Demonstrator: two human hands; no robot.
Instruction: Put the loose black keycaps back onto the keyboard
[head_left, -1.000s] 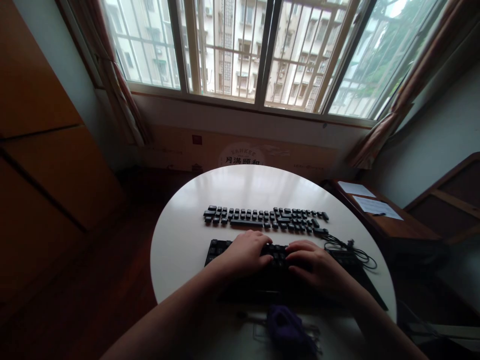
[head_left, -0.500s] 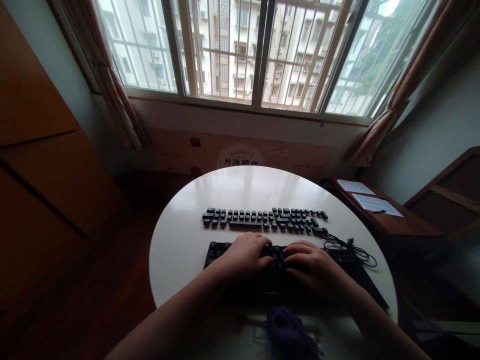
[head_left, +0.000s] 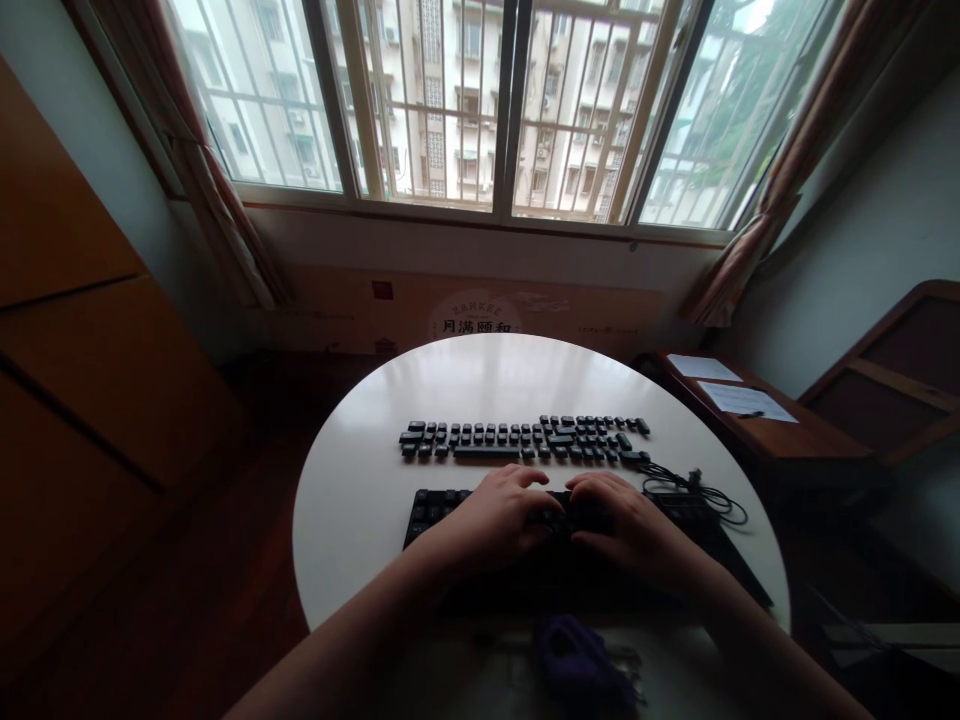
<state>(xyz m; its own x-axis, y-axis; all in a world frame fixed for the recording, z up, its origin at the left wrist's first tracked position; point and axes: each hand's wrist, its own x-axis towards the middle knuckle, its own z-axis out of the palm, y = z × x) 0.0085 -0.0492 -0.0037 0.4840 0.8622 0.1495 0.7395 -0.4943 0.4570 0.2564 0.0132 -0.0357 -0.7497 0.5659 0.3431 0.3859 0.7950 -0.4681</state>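
Note:
A black keyboard point(head_left: 427, 510) lies on the white round table, many of its keys hidden under my hands. My left hand point(head_left: 499, 515) reaches over its middle, with bent fingers spread and the thumb apart from them. Just to the right, my right hand point(head_left: 619, 515) curves over the same keys with its thumb away from the fingers. Both hands' fingertips are at the dark keys; no held thing shows in either. Behind the keyboard, loose black keycaps point(head_left: 487, 453) are laid out in rows. A coiled black cable point(head_left: 712, 500) rests at the keyboard's right.
A purple object point(head_left: 581, 660) lies in shadow near the front of the table point(head_left: 345, 560), with small metal pieces beside it. Farther right, a brown side table point(head_left: 787, 440) carries papers point(head_left: 746, 400) and a pen. A barred window point(head_left: 510, 120) is ahead.
My right hand has shifted slightly left, closer to my left hand, and its fingers are more bent. The left fingers have moved a little to the right. The camera view has shifted slightly.

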